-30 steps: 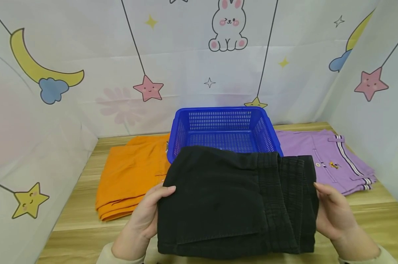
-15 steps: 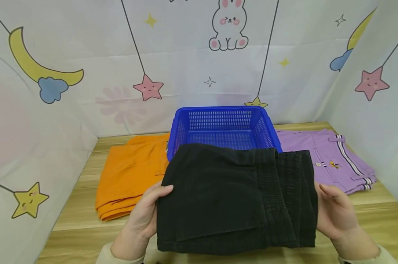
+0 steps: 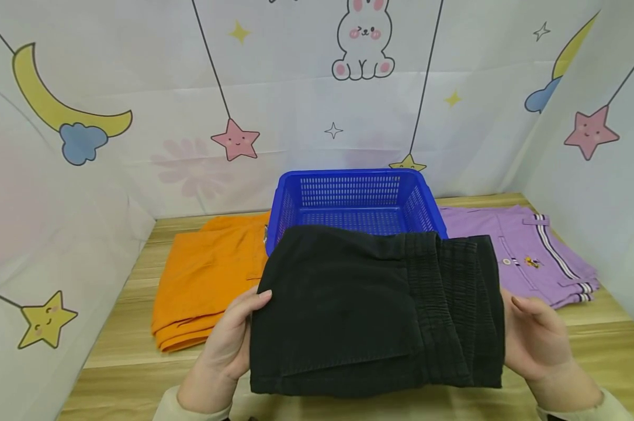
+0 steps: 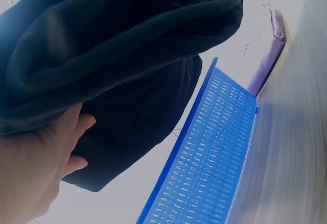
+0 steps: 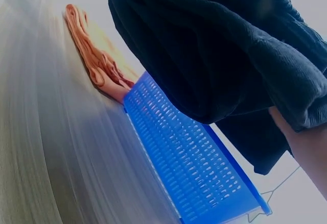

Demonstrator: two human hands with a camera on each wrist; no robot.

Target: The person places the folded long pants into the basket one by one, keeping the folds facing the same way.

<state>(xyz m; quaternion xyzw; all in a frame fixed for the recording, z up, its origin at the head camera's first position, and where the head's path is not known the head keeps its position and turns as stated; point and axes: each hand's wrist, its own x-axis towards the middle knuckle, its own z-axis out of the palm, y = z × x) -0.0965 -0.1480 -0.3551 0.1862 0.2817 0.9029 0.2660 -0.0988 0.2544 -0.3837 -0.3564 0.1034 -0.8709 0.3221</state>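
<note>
A folded pair of black pants (image 3: 343, 310) with a gathered elastic waistband is held up off the table, its waistband toward the right. At its left edge my left hand (image 3: 229, 336) grips the cloth, thumb on top and fingers underneath. The right hand (image 3: 537, 336) holds the waistband end, its fingers hidden behind the fabric. From below, the left wrist view shows the fingers of the left hand (image 4: 48, 157) under the hanging folds. Behind the pants stands a blue plastic basket (image 3: 348, 173), its front wall covered by them in the head view.
Folded orange pants (image 3: 206, 280) lie left of the basket. To its right are folded purple pants (image 3: 522, 251) with striped trim. All rest on a wood-grain table (image 3: 122, 374). A white cloth (image 3: 295, 105) printed with stars, moons and a rabbit closes off the back and sides.
Both hands have raised the black pants slightly and moved them a little toward the basket. The right thumb has slipped from the front of the edge to beside it.
</note>
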